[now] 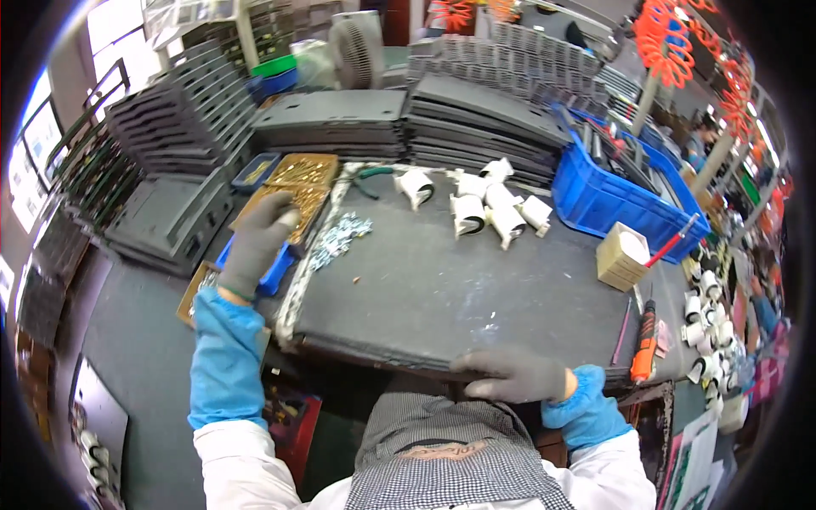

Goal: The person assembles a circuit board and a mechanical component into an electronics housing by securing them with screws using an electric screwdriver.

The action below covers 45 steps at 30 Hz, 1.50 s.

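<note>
Crowded workshop around a dark table (399, 293)

Behind this table are stacks of grey panels (331, 106), and a fan (357, 53) stands farther back. On the left side, small brass-coloured parts (301, 168) lie in open boxes. The left hand (257, 242), in a grey glove, is over the nearer of these boxes, with a blue tray (274, 276) just beside it. Its thumb and fingers are near each other, but I cannot tell whether something is between them. The right hand (508, 375), also gloved, is at the front edge of the table. Its fingers lie close together; how far they are closed, I cannot tell.

Silvery small parts (340, 238) are spread near the left edge, below a green-handled tool (372, 172). Several white pieces (467, 208) form a group toward the far side. To the right are a blue bin (595, 200), a small box (619, 269) and an orange power tool (646, 340).
</note>
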{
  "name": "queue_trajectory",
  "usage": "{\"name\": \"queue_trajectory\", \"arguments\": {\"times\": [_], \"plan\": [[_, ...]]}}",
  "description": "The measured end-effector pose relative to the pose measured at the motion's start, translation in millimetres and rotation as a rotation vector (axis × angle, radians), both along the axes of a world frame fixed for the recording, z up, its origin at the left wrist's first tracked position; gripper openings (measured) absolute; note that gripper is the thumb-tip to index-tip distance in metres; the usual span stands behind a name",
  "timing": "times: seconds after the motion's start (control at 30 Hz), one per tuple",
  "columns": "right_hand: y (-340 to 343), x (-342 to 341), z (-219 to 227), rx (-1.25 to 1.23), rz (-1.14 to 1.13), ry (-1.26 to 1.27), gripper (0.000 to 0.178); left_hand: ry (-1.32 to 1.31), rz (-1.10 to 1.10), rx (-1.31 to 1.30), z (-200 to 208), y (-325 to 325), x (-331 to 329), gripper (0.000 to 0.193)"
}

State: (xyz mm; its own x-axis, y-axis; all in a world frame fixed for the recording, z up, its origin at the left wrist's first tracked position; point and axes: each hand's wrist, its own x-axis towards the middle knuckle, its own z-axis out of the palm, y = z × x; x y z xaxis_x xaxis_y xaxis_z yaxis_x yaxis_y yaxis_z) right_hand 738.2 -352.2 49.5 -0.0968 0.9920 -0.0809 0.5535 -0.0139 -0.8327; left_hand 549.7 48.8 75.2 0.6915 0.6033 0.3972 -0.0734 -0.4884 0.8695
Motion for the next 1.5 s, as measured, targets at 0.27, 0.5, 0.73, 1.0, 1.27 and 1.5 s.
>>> {"name": "queue_trajectory", "arguments": {"times": [0.27,0.5,0.73,1.0,1.27,1.5], "plan": [[59,189,58,0.297,-0.696,0.432,0.057,0.034,-0.538,-0.129,-27,-107,149,0.035],[128,404,11,0.752,-1.131,1.462,0.063,0.017,-0.153,-0.241,-91,-163,138,0.03],[166,450,16,0.811,-1.548,1.447,0.029,-0.146,0.195,-0.354,-115,-154,154,0.025],[178,431,17,0.825,-1.502,1.064,0.011,-0.1,0.132,-0.432,-116,-155,154,0.027],[195,399,46,0.434,-1.247,-1.008,0.043,-0.123,0.135,-0.453,-113,-152,145,0.027],[169,438,39,0.258,-0.941,-1.359,0.03,-0.029,0.087,-0.442,-108,-166,147,0.027]]}}
